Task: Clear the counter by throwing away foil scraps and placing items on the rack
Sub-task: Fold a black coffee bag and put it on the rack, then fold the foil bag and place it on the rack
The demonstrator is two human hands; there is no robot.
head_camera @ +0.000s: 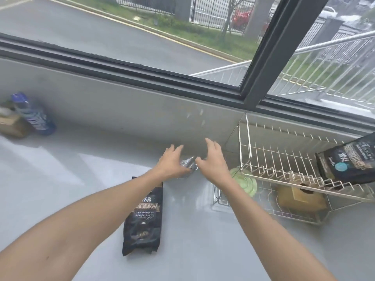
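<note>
A crumpled silver foil scrap (188, 163) lies on the grey counter (81, 179) near the back wall. My left hand (171, 162) rests on its left side and my right hand (213, 159) is at its right side, fingers spread; whether either hand grips the foil I cannot tell. A black coffee bag (143, 218) lies flat on the counter under my left forearm. The wire rack (284, 159) stands at the right, with a second black coffee bag (347, 161) leaning on its upper tier.
A green lid or plate (244, 182) and a brown box (300, 197) sit in the rack's lower tier. At far left stand a blue bottle (33, 114) and a brown carton (11, 124). A window runs above the back wall.
</note>
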